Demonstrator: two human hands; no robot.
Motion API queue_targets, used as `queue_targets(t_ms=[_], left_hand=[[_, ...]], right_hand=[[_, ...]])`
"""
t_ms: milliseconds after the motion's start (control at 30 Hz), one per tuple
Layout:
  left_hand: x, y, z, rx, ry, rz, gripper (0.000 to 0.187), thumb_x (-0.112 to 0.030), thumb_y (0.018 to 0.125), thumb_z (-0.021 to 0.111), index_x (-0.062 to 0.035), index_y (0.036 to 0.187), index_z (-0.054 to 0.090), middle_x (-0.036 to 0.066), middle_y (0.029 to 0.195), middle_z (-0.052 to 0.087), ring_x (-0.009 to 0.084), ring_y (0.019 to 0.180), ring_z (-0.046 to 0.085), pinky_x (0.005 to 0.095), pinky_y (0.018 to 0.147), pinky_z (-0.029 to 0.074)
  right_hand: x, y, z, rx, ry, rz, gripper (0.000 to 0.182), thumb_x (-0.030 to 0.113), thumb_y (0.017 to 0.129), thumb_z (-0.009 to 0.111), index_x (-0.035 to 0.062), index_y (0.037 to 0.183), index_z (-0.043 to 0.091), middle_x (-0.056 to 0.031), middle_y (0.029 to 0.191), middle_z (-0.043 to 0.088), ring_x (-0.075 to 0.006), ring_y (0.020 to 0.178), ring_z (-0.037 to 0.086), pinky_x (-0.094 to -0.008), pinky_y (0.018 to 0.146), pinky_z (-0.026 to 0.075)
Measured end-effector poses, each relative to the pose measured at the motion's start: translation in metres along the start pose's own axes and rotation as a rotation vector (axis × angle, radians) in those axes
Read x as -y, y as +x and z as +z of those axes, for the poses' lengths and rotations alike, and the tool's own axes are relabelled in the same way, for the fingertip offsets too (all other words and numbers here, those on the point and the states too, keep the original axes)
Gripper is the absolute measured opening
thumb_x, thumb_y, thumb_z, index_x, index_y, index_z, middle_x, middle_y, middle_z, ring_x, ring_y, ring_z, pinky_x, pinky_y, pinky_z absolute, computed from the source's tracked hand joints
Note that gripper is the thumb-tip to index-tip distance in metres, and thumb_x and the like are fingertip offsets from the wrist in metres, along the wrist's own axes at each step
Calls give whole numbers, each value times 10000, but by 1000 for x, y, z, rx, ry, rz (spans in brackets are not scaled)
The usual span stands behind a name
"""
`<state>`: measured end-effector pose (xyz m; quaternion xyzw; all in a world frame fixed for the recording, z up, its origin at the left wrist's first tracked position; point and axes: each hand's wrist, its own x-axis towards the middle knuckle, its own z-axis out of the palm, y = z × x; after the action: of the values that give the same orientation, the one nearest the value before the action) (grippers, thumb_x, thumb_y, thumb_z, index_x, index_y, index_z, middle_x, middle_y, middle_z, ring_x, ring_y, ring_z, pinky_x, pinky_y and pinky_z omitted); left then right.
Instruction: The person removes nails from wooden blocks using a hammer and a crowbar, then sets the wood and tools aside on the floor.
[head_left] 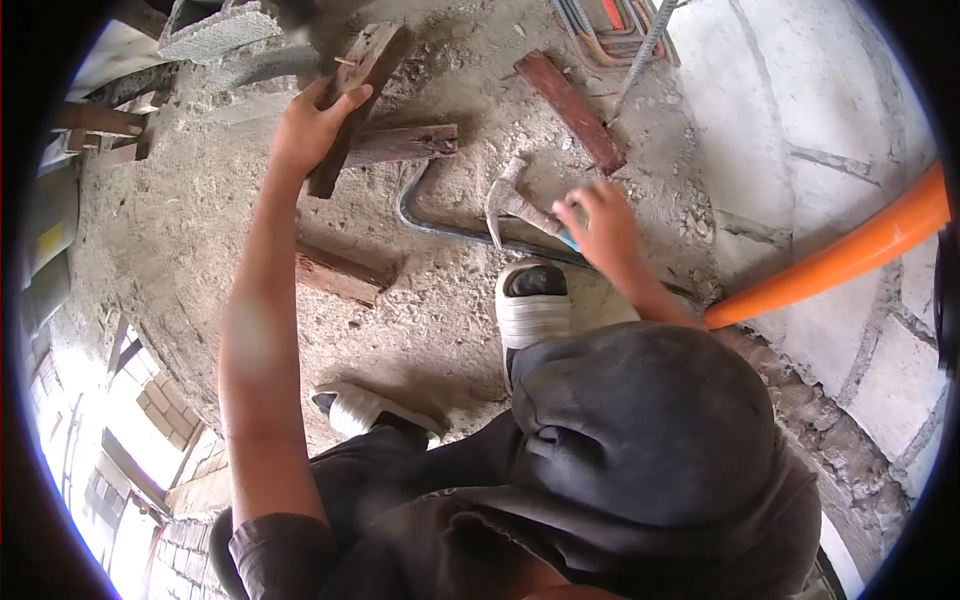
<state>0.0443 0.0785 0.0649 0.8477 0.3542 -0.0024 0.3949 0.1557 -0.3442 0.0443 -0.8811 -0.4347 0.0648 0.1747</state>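
My left hand grips a dark, weathered piece of wood, thumb across its face. A nail sticks out of that piece near its upper end. Over the blue handle of a claw hammer is my right hand, its fingers bent and apart. Whether they touch the handle I cannot make out. The hammer's head lies toward the left, close to a dark bent pry bar on the ground. Another wood piece lies beside the held one.
A reddish wood piece and a shorter one lie on the dusty ground. Bent rebar is at the top. An orange pipe runs along the block wall at right. A concrete block sits upper left.
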Motion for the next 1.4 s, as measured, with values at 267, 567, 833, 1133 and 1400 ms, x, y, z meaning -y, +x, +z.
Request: queue_targets(t_ms=[267, 567, 833, 1133, 1400], left_hand=[[2, -13, -19, -83, -10, -27, 975, -701, 781, 717, 53, 1383, 575, 284, 1229, 681, 363, 1160, 667, 411, 997, 498], [2, -45, -11, -135, 57, -27, 975, -707, 772, 726, 36, 1386, 579, 271, 1185, 700, 353, 1122, 690, 407, 951, 536], [-17, -41, 13, -164, 64, 91, 939, -655, 768, 772, 40, 1371, 586, 276, 1151, 712, 362, 1105, 703, 420, 949, 547], [-30, -33, 15, -52, 175, 72, 943, -655, 766, 770, -14, 1424, 556, 256, 1250, 681, 380, 1185, 658, 448, 989, 518], [-27, -32, 44, -111, 276, 154, 880, -633, 774, 773, -18, 1376, 589, 261, 1098, 726, 387, 1036, 718, 447, 897, 568]], right_hand=[[-14, 120, 8, 120, -389, 106, 630, 245, 916, 727, 18, 1438, 459, -164, 1294, 604, -342, 1213, 540, -439, 1031, 471], [-18, 130, 6, 13, -197, 54, 641, 210, 886, 741, -45, 1410, 471, -257, 1133, 681, -397, 1140, 613, -455, 1000, 505], [35, 183, 34, -12, -74, -134, 619, 209, 889, 729, -48, 1399, 489, -250, 1150, 689, -398, 1163, 622, -458, 979, 531], [25, 198, 59, -90, -131, -272, 657, 365, 916, 722, 14, 1425, 500, -199, 1190, 671, -382, 1165, 590, -459, 1024, 491], [10, 158, 47, -181, -99, -150, 555, 378, 919, 720, 54, 1348, 580, -149, 1245, 627, -338, 1153, 574, -448, 1026, 460]])
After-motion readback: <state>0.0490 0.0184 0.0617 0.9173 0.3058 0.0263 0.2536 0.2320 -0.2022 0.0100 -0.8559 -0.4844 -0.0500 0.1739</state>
